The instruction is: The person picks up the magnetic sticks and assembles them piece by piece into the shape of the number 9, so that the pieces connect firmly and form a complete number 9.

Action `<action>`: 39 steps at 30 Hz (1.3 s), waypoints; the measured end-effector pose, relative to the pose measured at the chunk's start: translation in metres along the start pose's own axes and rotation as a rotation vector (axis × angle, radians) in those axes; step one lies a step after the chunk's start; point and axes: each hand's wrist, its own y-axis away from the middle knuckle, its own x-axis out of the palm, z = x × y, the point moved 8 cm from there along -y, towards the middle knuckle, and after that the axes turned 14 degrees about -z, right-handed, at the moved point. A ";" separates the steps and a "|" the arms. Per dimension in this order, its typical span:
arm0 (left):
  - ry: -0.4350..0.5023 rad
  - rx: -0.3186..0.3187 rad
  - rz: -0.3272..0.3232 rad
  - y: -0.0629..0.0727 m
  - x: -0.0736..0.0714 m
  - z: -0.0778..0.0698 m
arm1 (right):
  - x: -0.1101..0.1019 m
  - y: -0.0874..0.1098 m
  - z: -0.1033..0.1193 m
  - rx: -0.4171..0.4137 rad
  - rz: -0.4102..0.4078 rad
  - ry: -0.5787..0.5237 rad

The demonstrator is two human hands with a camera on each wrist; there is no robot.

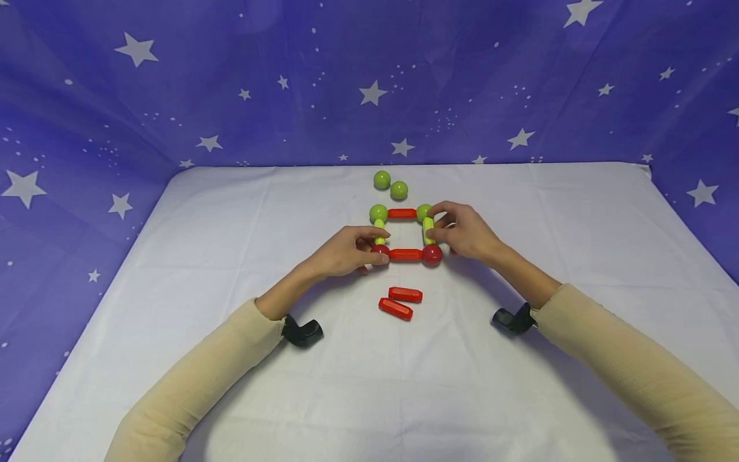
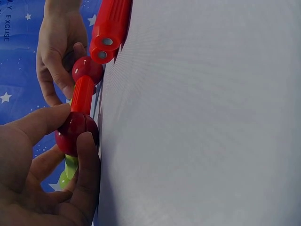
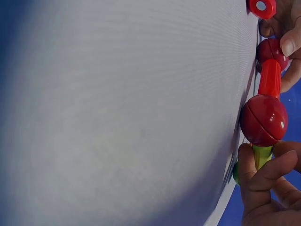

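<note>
A square of toy building rods and balls lies flat on the table. Red rods (image 1: 406, 255) form its near and far sides, yellow-green rods (image 1: 428, 231) the left and right ones. Green balls (image 1: 378, 213) are at the far corners, red balls (image 1: 432, 255) at the near ones. My left hand (image 1: 344, 250) holds the near-left red ball (image 2: 75, 132) between thumb and fingers. With thumb and fingertips my right hand (image 1: 469, 232) pinches the right yellow-green rod (image 3: 261, 155), just beyond the near-right red ball (image 3: 264, 120).
Two loose red rods (image 1: 405, 295) lie nearer me than the square; metal discs show in their ends in the left wrist view. Beyond the square sit two loose green balls (image 1: 382, 179). A white cloth (image 1: 231, 269) covers the table, with a blue starry curtain (image 1: 323, 83) behind.
</note>
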 end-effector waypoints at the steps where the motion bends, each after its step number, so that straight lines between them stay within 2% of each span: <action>1: -0.001 0.000 0.000 0.000 0.000 0.000 | 0.000 0.000 0.000 0.001 0.001 0.002; 39: -0.003 0.009 0.000 0.001 0.000 -0.001 | 0.004 0.000 -0.004 -0.006 0.015 0.022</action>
